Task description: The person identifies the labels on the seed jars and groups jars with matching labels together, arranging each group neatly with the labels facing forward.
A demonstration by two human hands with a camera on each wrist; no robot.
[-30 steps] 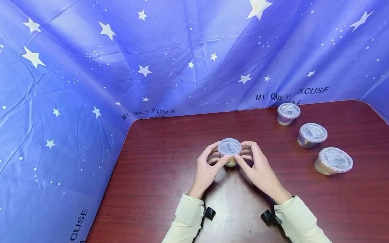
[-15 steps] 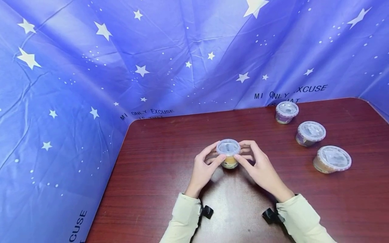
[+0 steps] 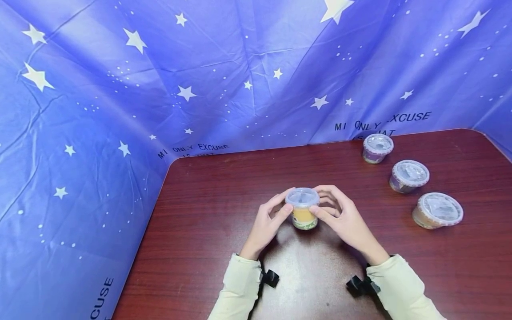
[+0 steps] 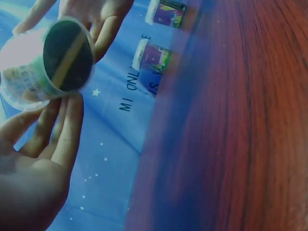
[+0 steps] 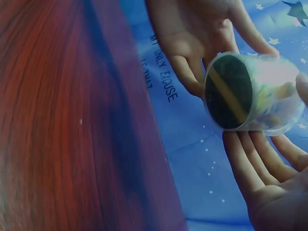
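1. Yellow-labelled tub [image 3: 304, 216] now sits slightly nearer the person than a second ago, more of its printed side showing; both hands have come along with it.
2. Key relation: tub is directly between the hands, touching both, neither one nearer. Lid [image 3: 302, 197] uppermost, axis close to vertical; slight tilt hard to judge.
3. Left hand [image 3: 267, 220] grasps one side, thumb at the label's edge. Right hand [image 3: 344, 218] grasps the opposite side, thumb likewise on the near face.
4. Wrist views: dark base [image 4: 57, 50] crossed by a yellowish strip [image 4: 70, 58], facing down toward the table [image 3: 192, 249]; judged to be held clear of it.
5. Held container: lid on, see-through, greyish patch beneath; contents cannot be told.
6. Three more lidded tubs stand off to the person's right, well apart from the held one, right hand nearer: far purple tub [image 3: 377, 151], middle purple tub [image 3: 408, 175], near tan tub [image 3: 437, 211]. Contents of these unclear too.
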